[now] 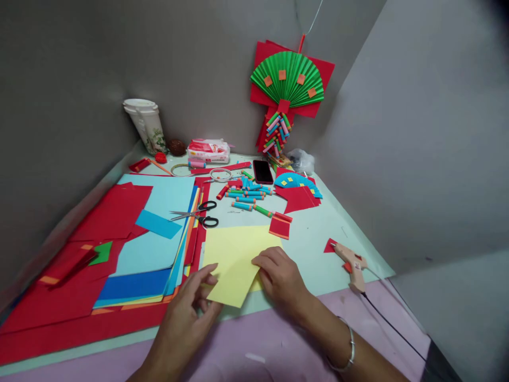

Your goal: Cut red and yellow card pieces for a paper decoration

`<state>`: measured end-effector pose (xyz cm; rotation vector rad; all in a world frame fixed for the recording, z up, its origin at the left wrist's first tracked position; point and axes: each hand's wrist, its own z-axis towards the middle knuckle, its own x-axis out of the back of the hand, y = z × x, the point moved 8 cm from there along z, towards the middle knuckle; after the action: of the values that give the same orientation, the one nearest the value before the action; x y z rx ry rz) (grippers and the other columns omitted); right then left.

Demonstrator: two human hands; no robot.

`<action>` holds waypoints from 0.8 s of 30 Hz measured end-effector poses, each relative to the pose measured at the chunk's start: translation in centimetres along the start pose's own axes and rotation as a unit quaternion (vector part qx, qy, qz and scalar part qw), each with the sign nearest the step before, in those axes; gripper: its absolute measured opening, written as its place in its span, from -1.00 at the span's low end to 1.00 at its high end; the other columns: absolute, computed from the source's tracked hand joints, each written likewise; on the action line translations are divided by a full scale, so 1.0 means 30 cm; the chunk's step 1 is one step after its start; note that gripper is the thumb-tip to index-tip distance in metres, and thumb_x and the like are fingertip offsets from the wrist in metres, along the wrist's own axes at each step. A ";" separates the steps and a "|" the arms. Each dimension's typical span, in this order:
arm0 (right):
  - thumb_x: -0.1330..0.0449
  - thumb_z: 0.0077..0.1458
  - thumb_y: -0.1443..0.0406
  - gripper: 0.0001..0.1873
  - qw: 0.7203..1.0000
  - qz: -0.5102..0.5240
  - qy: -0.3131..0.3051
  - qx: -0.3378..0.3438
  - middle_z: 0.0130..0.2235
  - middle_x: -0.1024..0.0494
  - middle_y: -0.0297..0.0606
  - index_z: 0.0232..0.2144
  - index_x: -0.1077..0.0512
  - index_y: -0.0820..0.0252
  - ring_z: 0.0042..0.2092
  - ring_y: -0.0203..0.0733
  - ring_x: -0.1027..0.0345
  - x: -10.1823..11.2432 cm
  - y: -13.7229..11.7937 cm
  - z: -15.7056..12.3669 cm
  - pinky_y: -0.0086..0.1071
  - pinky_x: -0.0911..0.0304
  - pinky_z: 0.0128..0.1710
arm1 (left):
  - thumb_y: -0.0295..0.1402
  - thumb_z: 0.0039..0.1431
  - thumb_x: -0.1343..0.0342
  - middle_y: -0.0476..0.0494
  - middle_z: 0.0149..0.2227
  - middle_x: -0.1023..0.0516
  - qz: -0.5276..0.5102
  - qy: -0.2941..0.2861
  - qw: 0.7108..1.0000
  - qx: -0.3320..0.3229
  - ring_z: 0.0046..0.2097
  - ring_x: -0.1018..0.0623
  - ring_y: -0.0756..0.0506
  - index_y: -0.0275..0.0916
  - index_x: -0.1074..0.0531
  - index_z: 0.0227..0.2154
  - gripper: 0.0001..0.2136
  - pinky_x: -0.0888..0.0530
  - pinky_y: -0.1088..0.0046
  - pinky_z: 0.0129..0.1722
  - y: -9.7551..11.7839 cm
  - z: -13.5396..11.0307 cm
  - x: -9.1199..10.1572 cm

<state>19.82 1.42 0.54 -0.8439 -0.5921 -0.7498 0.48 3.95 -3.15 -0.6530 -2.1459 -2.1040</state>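
A sheet of yellow paper [238,246] lies in front of me, its near edge folded or curled up toward me. My left hand [190,302] has curved fingers around the sheet's left edge, index fingertip on the paper and thumb near the lower corner. My right hand [280,273] pinches the right side of the sheet, thumb and fingers together. Beyond the sheet's top right corner is a small red paper piece [279,227] joined to a green and blue paper roll. Black-handled scissors [199,213] lie open to the upper left of the sheet.
Stacked coloured paper [147,252] covers the left side. Several blue paper rolls [250,195], a phone [263,172] and a blue paper fan [296,181] lie farther back. A corded glue gun [352,262] is at right. A green fan decoration [288,79] hangs by the wall.
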 end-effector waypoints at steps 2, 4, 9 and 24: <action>0.01 0.11 0.57 -0.64 0.999 -0.039 0.007 0.012 -0.29 -0.52 -0.11 -0.22 -0.47 0.17 -0.24 -0.07 -0.33 -0.003 -0.026 0.006 -0.23 -0.33 -0.28 | -0.14 0.17 -0.06 -0.06 -0.42 -0.54 -0.067 -0.013 0.995 0.068 -0.38 -0.54 -0.12 -0.25 -0.27 0.17 -0.46 -0.50 0.33 -0.28 -0.029 -0.005 -0.007; 0.01 0.14 0.55 -0.66 0.999 -0.040 -0.016 0.021 -0.28 -0.52 -0.11 -0.20 -0.48 0.16 -0.24 -0.07 -0.34 -0.019 -0.054 0.006 -0.22 -0.32 -0.27 | -0.13 0.23 0.04 -0.02 -0.53 -0.52 -0.109 -0.028 0.989 0.092 -0.37 -0.55 -0.15 -0.28 -0.26 0.20 -0.47 -0.48 0.26 -0.18 -0.050 -0.010 -0.007; -0.16 0.19 0.28 -0.62 0.987 0.124 -0.069 0.070 -0.06 -0.52 -0.13 0.07 -0.36 0.09 -0.08 -0.07 -0.38 -0.001 -0.087 0.005 -0.17 -0.35 -0.08 | -0.14 0.20 0.02 -0.18 -0.08 -0.59 -0.106 -0.016 0.994 0.033 0.04 -0.48 -0.28 -0.17 -0.54 -0.12 -0.66 -0.37 0.18 0.05 -0.052 -0.002 0.046; -0.06 0.05 0.46 -0.35 0.946 -0.239 -0.173 -0.136 0.04 -0.49 0.08 0.23 -0.22 0.32 -0.03 0.08 -0.41 0.030 0.357 0.086 -0.21 -0.33 -0.14 | -0.10 -0.02 -0.19 -0.17 -0.02 -0.53 -0.022 0.024 0.997 0.076 -0.56 -0.35 0.04 -0.09 -0.40 -0.01 -0.52 -0.36 0.49 -0.55 -0.020 0.006 0.029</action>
<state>28.29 8.01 -2.12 -1.1155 -1.0476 -1.1539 -0.48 4.37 -3.43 -0.5400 -2.2860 -1.9303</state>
